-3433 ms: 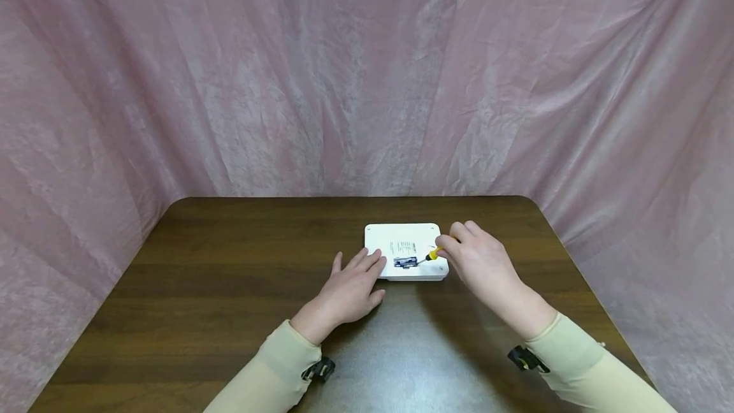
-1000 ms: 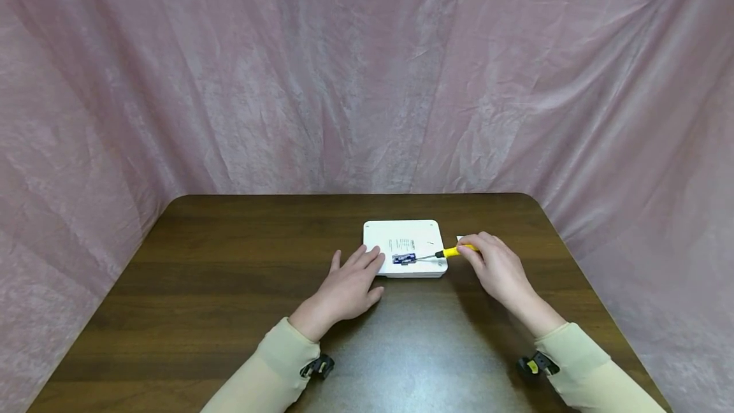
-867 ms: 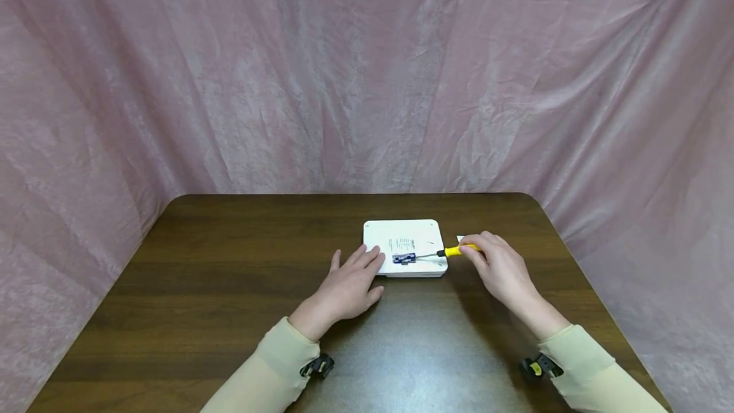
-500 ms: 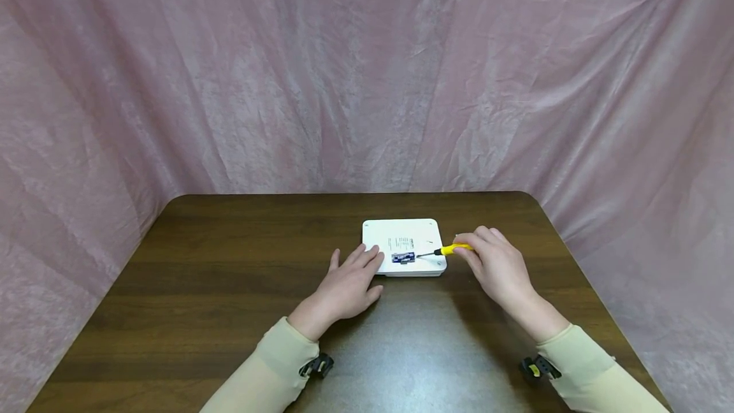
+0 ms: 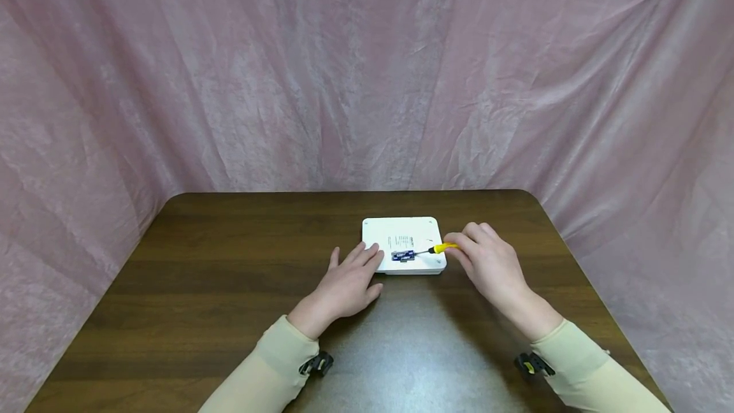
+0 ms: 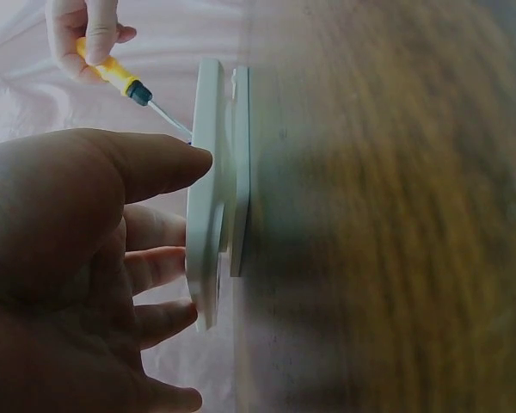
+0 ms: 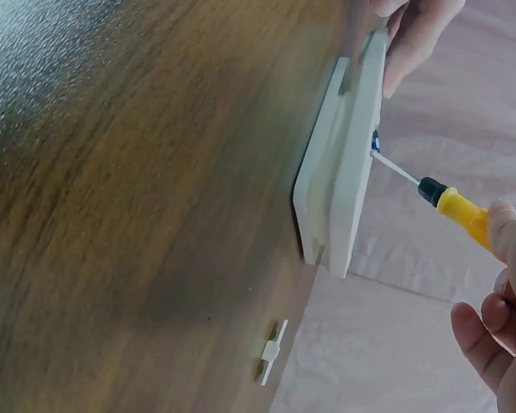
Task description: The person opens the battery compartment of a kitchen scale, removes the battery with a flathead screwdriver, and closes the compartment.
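Observation:
A flat white device (image 5: 384,228), shaped like a kitchen scale, lies on the table with its label side up. Blue batteries (image 5: 402,255) sit in a recess in that face. My left hand (image 5: 341,287) rests its spread, straight fingers on the device's left edge. In my right hand (image 5: 486,266) I pinch the yellow handle of a screwdriver (image 5: 440,248). The screwdriver slants in from the right, its metal tip at the right end of the batteries. In the right wrist view the screwdriver (image 7: 463,213) meets the blue battery (image 7: 376,142) at the recess.
A small white plastic piece (image 7: 272,353) lies on the table right of the device in the right wrist view; my right hand hides it in the head view. The brown wooden table (image 5: 241,253) ends at a pink curtain (image 5: 344,81).
Over the last second my right hand moves left, and the screwdriver's handle comes closer to the device. The small white piece has gone behind that hand. My left hand stays in place.

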The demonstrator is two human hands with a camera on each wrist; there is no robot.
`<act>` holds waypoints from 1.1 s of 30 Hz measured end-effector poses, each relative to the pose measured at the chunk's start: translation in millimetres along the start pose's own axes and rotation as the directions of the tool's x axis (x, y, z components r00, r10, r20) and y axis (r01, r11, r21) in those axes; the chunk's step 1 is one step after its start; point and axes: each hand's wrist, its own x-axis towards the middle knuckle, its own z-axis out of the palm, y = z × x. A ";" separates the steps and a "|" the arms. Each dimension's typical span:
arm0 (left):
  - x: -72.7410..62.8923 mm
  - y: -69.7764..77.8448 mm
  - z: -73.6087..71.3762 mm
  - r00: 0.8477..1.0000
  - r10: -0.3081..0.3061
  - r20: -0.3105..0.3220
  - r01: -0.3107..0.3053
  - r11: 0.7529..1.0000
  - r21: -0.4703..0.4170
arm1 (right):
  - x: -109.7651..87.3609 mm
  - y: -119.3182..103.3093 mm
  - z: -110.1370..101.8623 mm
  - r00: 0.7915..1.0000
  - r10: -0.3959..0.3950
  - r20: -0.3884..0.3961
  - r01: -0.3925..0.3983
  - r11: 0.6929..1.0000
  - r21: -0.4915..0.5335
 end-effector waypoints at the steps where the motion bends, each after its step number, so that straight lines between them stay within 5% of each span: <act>1: 0.1 -0.1 0.2 1.000 0.000 -0.001 0.000 1.000 0.000 | 0.3 -0.1 0.0 1.000 -0.009 0.001 0.009 1.000 0.001; 12: -0.9 1.1 -1.5 1.000 -0.003 0.000 0.003 1.000 0.000 | 3.4 -1.4 -3.5 1.000 -0.021 0.010 0.021 1.000 0.015; 22: -0.5 1.7 -2.5 1.000 0.008 -0.001 -0.008 1.000 0.007 | 5.6 -9.9 5.6 0.990 -0.136 0.026 0.137 0.990 -0.021; 33: 0.6 1.7 -1.0 1.000 0.012 0.000 -0.012 1.000 0.014 | 15.0 -4.1 0.9 0.996 0.019 0.091 -0.026 0.997 0.073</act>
